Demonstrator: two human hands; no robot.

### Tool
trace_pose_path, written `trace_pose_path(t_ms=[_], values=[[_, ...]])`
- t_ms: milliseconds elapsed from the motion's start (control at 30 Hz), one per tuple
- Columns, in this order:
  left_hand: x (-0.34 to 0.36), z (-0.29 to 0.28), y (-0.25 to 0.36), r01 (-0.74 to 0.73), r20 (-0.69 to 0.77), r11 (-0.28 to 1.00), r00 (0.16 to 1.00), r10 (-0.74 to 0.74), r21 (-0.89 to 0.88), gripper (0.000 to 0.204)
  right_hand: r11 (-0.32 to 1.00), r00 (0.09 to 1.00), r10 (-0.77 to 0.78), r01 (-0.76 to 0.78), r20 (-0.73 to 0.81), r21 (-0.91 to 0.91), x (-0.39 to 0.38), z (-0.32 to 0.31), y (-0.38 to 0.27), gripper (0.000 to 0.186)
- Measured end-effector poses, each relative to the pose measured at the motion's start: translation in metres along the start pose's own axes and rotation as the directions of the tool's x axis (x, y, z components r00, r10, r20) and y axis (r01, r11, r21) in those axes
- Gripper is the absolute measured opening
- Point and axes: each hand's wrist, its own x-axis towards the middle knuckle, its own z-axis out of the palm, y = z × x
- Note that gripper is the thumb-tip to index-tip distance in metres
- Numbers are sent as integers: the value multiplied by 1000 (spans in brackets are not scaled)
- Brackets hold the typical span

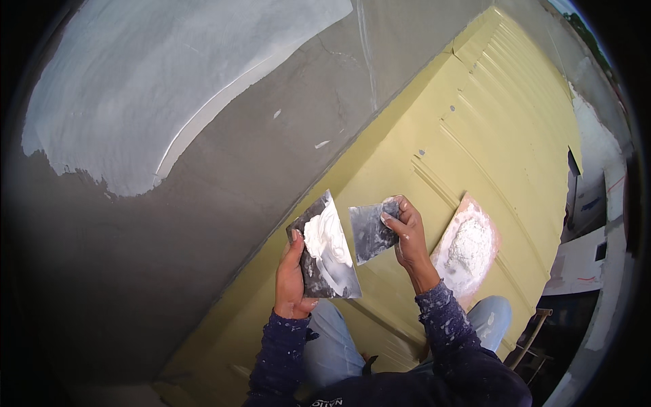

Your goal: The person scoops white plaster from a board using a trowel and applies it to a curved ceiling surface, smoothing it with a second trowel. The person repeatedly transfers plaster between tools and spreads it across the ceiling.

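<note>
Plate (312,277) in left hand (291,277) points away, long axis slanting slightly left.

The left hand (291,277) covers part of the broad metal blade (313,273); the far-left white skim-coat patch (169,81) runs out of view.

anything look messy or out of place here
Both dark sleeves are spattered with white, and stray white flecks sit on the bare grey wall, apart from the broad white patch, so they look accidental. The paste on the plate in the left hand shows no obvious spill.
</note>
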Motion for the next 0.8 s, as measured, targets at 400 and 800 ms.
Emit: trace_pose_path(t_ms=[400, 800], values=[[21, 7, -23, 178, -11, 969, 984, -179, 174, 44, 997, 995, 64, -67, -74, -46, -20, 22, 35, 43], [34, 28, -27, -555, -161, 744, 751, 640, 371, 52, 994, 949, 61, -30, -310, 103, -61, 25, -27, 39]])
